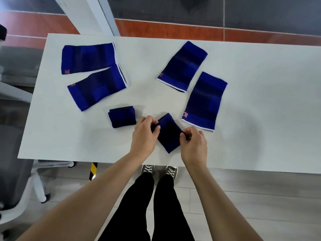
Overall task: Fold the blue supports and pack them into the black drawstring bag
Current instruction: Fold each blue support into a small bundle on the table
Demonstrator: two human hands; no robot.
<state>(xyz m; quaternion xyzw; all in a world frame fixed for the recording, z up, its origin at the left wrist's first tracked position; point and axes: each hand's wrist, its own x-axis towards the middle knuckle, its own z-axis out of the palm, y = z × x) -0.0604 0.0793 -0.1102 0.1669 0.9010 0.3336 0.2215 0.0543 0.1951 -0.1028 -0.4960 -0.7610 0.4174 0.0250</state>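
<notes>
A small folded blue support (168,132) lies near the table's front edge, turned like a diamond. My left hand (145,135) pinches its left corner and my right hand (193,145) pinches its right corner. Another folded support (122,116) rests just to the left. Flat, unfolded blue supports lie further back: two on the left (87,58) (97,88) and two on the right (183,66) (205,101). No black drawstring bag is in view.
The white table (260,110) stands over a tiled floor. A grey office chair (15,171) is at the left, close to the table's corner. My legs and shoes (159,171) show below the front edge.
</notes>
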